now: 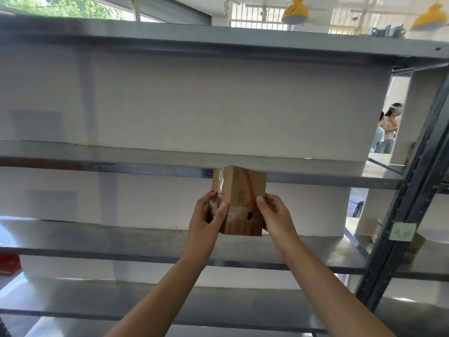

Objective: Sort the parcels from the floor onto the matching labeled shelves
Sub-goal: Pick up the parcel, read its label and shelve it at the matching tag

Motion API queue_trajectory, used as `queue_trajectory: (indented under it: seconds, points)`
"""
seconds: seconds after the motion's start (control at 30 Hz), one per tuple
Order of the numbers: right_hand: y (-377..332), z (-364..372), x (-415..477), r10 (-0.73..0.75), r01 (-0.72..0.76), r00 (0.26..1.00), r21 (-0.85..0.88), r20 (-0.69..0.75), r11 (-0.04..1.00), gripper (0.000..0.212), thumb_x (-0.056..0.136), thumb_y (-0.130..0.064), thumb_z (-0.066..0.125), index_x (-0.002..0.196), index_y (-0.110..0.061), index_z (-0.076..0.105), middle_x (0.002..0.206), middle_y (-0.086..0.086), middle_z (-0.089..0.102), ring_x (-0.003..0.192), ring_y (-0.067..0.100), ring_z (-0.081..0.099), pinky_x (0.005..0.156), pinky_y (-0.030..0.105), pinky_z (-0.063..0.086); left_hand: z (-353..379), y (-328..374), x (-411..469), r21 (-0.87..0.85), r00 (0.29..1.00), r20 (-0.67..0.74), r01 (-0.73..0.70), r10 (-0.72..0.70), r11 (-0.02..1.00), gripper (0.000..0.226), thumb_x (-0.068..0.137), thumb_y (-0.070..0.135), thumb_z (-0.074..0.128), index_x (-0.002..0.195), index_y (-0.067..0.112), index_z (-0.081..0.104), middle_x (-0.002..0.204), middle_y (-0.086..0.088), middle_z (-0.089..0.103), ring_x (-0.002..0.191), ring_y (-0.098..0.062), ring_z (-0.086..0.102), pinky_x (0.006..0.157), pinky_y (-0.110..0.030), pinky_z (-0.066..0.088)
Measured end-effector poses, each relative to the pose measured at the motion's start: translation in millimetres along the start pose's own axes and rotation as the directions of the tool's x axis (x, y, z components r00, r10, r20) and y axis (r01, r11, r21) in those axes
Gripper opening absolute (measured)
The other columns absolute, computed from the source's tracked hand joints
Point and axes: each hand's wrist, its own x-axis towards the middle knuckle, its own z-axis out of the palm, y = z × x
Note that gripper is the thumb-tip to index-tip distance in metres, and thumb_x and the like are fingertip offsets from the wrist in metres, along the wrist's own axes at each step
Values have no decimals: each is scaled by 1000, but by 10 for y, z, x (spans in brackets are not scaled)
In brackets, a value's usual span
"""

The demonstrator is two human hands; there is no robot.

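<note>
A small brown cardboard parcel (239, 200) with red print, clear tape and a small dark hole is held up in front of the metal shelving. My left hand (206, 220) grips its left side, thumb on the front face. My right hand (273, 215) grips its right side the same way. The parcel's top edge overlaps the front lip of the upper middle shelf (121, 164). Below it runs the lower middle shelf (97, 242). A pale green label (402, 231) with handwriting is stuck on the dark upright post at the right.
The dark upright post (418, 190) slants along the right edge. A neighbouring rack holds a cardboard box (416, 244). Something red (8, 263) sits at the far left. Two people (387, 127) stand beyond the shelves. White wall panels back the shelves.
</note>
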Motion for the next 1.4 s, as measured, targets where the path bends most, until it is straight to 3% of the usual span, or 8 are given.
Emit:
queue_trajectory:
  seconds: [0.17,0.23,0.33,0.63,0.9,1.07,1.23,1.4]
  points:
    - [-131,-93,4,79,-80,997,62,6,995,35,108,-38,34,119,-17,60,113,-2,68,104,19,68,78,28,57,-2,30,-7,61,999,25,-41,39,997,63,84,53,59,140,24,53,140,-3,59,125,-21,63,94,-46,61]
    - [-172,-114,-4,93,-94,996,71,15,993,38,109,-39,32,117,-18,62,113,-3,70,104,19,69,80,29,56,-20,37,-13,102,997,28,-68,65,992,57,85,52,57,137,28,55,141,1,55,126,-15,59,96,-29,59]
    - [-216,-121,-45,92,-93,996,70,22,993,35,108,-41,34,113,-22,62,110,-5,70,98,12,69,72,22,53,-71,43,5,169,998,36,-65,60,983,48,93,46,56,139,32,55,136,3,46,115,-4,57,75,-2,52]
    - [-219,-134,-171,82,-99,988,134,131,986,44,96,-60,38,117,-35,67,120,-10,71,113,8,62,87,27,50,-154,33,-67,268,998,64,-39,22,963,45,105,34,49,149,36,45,134,3,42,118,-8,55,76,-7,53]
    - [-247,-215,-224,138,-158,983,187,119,970,46,99,-54,42,118,-22,69,113,-1,75,111,17,67,90,38,55,-192,96,-143,250,995,89,24,-48,968,39,105,38,46,143,45,48,130,8,44,117,-3,53,70,-1,50]
    - [-214,-75,-270,208,-220,971,107,114,969,40,103,-48,44,117,-14,60,113,5,70,104,18,66,75,31,56,-160,100,-184,157,996,-23,90,-87,983,47,91,63,38,129,46,60,128,7,52,123,-14,58,95,-27,50]
    - [-156,-12,-294,221,-233,972,193,80,953,43,104,-42,45,130,-10,53,126,10,65,120,26,61,101,40,53,-185,106,-191,94,994,-59,96,-90,991,52,92,60,44,131,34,67,129,4,58,124,-18,60,108,-45,51]
    - [-132,48,-343,185,-212,966,144,180,967,32,99,-46,44,113,-23,62,119,1,69,125,20,58,115,38,40,-182,151,-205,19,984,-81,160,-158,987,46,86,64,45,115,39,68,132,-3,65,125,-22,61,113,-45,47]
